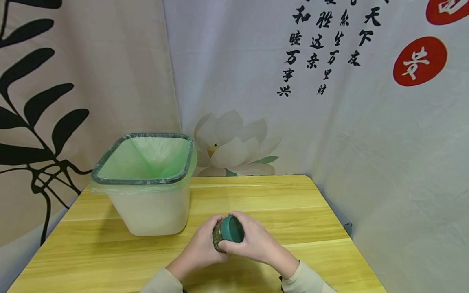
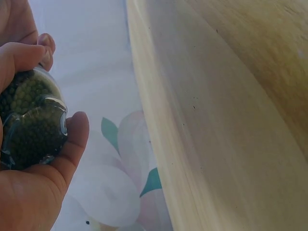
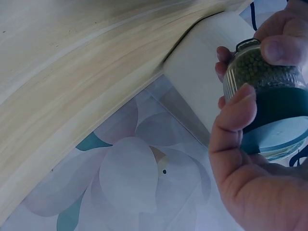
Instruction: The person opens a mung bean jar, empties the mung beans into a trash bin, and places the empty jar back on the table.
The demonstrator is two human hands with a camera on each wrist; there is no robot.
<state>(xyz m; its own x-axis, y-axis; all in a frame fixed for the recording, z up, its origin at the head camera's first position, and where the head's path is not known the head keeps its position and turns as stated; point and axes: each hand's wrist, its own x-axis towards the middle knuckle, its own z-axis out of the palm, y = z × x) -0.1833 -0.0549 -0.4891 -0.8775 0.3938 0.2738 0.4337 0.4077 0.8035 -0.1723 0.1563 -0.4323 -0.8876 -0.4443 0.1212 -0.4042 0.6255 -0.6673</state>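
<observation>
My left hand (image 1: pixel 202 245) is gripping one jar (image 1: pixel 217 239), its base-to-lid axis running roughly sideways; my right hand (image 1: pixel 258 241) is pinching its one lid (image 1: pixel 231 229), which is pointing right

Jar (image 3: pixel 254 72) looks glossy, lid (image 1: pixel 231 229) smooth plast., tbl. (image 1: pixel 264 203) wood-grain, backdrop (image 1: pixel 234 73) matt cloth.
</observation>
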